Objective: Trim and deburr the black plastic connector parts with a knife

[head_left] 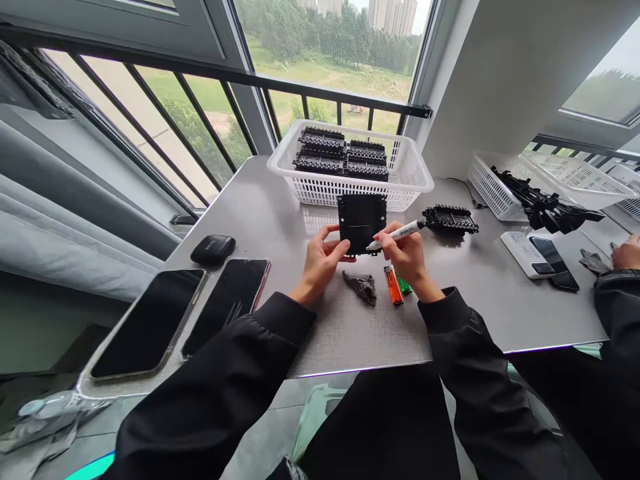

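A flat black plastic panel (361, 220) is held upright above the table, its left and lower edge gripped by my left hand (321, 260). My right hand (404, 252) pinches a white marker (406, 231), whose tip is at the panel's lower right part. Below the panel a crumpled dark grey cloth (362, 288) lies on the table (340, 340). An orange lighter (393, 285) and a green lighter (403, 281) lie just beneath my right hand. Another black plastic part (451, 219) rests to the right of the marker.
A white basket (410, 175) with several black parts stands by the window. Two phones (147, 323) and a black case (213, 249) lie at left. At right are another basket (493, 190) of black parts, a white device (524, 253) and another person's hand (626, 255).
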{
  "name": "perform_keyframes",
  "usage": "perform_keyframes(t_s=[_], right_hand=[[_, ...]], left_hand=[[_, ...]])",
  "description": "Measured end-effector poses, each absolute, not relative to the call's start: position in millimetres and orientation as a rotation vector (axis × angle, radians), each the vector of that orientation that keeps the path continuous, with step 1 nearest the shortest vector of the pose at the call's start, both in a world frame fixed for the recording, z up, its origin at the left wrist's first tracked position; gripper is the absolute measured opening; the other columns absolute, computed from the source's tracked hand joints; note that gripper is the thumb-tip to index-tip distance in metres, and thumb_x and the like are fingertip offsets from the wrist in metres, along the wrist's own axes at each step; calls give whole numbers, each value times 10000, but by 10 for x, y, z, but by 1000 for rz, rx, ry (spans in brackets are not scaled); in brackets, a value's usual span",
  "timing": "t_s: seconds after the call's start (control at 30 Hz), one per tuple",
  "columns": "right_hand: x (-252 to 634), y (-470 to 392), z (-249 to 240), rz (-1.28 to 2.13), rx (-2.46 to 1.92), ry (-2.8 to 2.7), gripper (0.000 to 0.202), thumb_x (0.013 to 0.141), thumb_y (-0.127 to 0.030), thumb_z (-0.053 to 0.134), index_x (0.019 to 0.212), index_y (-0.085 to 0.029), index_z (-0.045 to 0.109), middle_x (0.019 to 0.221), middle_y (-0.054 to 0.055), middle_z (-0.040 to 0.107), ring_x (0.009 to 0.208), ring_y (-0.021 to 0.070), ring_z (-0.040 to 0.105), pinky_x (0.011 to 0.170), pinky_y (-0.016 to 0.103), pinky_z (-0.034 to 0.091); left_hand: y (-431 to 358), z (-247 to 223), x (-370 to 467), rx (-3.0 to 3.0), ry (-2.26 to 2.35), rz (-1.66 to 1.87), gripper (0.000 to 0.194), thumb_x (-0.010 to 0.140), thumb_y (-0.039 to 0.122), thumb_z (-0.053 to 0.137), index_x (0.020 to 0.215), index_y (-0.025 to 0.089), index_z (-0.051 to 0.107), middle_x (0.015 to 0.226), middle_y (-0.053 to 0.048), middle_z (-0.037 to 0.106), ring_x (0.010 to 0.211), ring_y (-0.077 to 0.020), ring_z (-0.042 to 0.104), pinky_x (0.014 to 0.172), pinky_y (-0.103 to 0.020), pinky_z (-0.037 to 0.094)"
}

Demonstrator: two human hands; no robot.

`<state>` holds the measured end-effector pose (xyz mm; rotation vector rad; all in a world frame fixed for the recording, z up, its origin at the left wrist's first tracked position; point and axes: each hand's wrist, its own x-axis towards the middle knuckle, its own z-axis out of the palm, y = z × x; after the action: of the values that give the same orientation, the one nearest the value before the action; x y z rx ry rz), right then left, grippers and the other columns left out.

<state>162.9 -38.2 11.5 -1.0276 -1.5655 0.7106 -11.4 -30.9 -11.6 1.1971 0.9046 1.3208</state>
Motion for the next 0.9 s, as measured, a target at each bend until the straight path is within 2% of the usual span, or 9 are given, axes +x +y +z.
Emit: perform_keyframes(t_s=[0.17,0.33,0.7,0.9], right_hand=[[1625,-365,92,740,-1028,-1603,238,860,-352,569,713,-169,608,513,-38,537,430,85,457,442,218,345],[1612,-354,69,706,-1063,-1613,259,861,-384,574,716,-171,604,553,-28,574,442,80,470,441,213,355],[1633,-340,80,867,-989,-1509,262,866,-357,531,678,-184,586,482,-55,465,403,77,401,414,211,315],[1604,-413,90,707,-977,-1448,136,818,-284,619,757,-216,519,568,-59,519,474,84,456,460,217,342]], left_hand=[[-315,-112,-111,1243,896,1319,459,743,357,715,1097,137,522,764,-54,744,724,-238,723,622,-368,615],[-313,-127,-111,1242,872,1317,467,739,361,729,1100,141,531,788,-59,749,708,-224,720,609,-344,612],[-330,-134,-107,1207,867,1303,531,736,391,741,1142,136,513,789,-66,753,708,-234,728,612,-373,621],[-317,-135,-108,1182,889,1307,544,732,397,741,1147,126,516,784,-78,754,737,-258,736,605,-373,626]])
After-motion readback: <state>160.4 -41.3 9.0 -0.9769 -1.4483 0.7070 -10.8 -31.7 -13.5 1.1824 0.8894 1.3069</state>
